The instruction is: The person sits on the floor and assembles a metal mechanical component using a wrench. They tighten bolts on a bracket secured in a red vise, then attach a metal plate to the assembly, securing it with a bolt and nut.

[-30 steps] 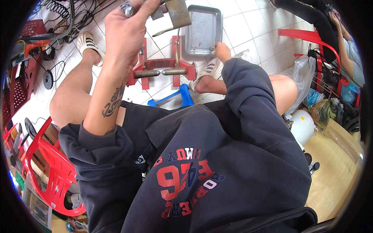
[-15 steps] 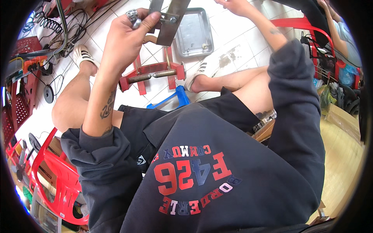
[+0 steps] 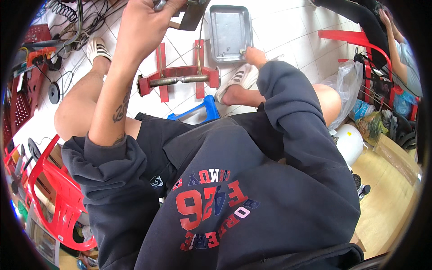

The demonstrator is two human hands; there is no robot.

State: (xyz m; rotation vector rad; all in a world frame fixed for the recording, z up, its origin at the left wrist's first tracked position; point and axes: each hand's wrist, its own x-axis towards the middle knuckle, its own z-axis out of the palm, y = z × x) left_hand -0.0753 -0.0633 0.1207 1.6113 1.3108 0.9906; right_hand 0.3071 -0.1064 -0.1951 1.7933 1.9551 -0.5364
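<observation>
At the top edge my left hand point(image 3: 143, 29) is closed around a grey steel bracket point(image 3: 194, 17) of flat metal bars, its upper part cut off by the picture. A shiny rounded metal piece point(image 3: 160, 5) shows by the fingers. My right hand point(image 3: 255, 57) is at the near right corner of a grey metal tray point(image 3: 231, 57). Its fingers are bent together at a small round metal part; whether they grip it is hard to make out. A few tiny pieces point(image 3: 225, 48) lie in the tray.
Between my feet stands a red metal frame point(image 3: 169, 73) with a threaded rod point(image 3: 179, 80). A blue plastic stool point(image 3: 209, 108) is nearer me. Red chairs point(image 3: 58, 202) flank me on both sides. Cables point(image 3: 92, 31) tangle at the far left. Another person point(image 3: 398, 49) is at the right.
My right hand has come down and inward from the far right to the tray's corner. My left hand has risen with the steel bracket, partly out of the picture.
</observation>
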